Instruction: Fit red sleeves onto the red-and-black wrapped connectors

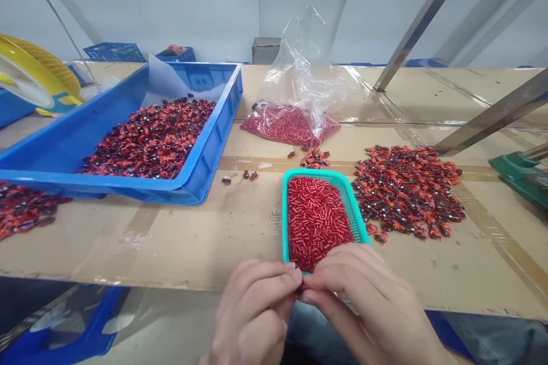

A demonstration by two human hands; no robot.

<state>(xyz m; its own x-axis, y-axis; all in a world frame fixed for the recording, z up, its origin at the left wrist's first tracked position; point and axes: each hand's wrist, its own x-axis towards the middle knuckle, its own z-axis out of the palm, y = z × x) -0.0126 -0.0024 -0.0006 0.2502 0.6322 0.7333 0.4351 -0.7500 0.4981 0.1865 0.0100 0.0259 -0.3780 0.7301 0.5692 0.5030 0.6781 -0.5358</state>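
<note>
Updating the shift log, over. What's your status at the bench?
Left hand and right hand pinching a small red piece. Teal mesh basket of red tubes below. Hands cover near end.

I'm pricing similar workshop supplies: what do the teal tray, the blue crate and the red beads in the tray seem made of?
The teal tray looks like moulded plastic, with a fine perforated rim. The blue crate seems moulded plastic too, with a smooth sheen. The red tubular beads look glossy, perhaps glass or plastic; the look can't settle which.
</note>
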